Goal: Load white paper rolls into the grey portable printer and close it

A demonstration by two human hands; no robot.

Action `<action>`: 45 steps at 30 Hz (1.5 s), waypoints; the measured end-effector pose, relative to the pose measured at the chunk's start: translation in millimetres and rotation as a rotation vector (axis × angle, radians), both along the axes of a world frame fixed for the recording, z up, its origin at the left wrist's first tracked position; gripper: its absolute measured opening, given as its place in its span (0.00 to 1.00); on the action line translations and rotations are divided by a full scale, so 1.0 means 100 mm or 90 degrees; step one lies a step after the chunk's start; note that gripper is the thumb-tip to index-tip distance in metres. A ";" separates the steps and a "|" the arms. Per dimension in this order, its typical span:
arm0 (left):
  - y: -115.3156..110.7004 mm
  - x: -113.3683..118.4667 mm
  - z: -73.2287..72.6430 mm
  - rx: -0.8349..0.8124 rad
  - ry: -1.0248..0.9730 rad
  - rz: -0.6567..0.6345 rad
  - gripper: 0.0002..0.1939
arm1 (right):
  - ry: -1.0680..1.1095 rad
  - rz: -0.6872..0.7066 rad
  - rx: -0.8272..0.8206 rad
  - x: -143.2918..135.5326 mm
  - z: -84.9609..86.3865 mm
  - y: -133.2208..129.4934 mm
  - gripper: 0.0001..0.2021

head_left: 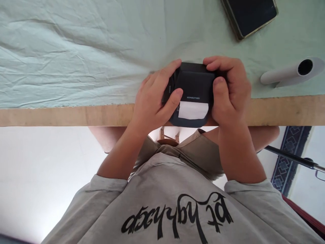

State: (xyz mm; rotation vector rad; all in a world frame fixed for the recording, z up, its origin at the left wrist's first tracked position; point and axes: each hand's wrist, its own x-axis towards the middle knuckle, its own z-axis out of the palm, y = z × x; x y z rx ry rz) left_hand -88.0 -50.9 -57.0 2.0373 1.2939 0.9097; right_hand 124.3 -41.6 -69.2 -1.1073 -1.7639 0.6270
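A small black label printer (pixel 194 81), marked NIIMBOT, is between my two hands at the table's near edge. A white paper label (pixel 193 110) sticks out of its near side. My left hand (pixel 158 93) grips the printer's left side, thumb on the top face and fingers along the far left corner. Around the right side wraps my right hand (pixel 231 89), its thumb at the side and index finger at the far right corner. The undersides of the printer and the fingers beneath it are hidden.
A dark phone (pixel 252 15) in a case lies at the far right. Nearer, a white cylindrical object (pixel 284 75) with a dark round end rests on the pale green cloth (pixel 101 51). The wooden table edge (pixel 63 116) runs across in front of my body.
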 end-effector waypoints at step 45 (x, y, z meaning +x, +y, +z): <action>-0.13 -0.07 0.02 -0.049 0.076 -0.033 0.30 | 0.019 -0.016 -0.097 -0.04 0.10 -0.02 0.12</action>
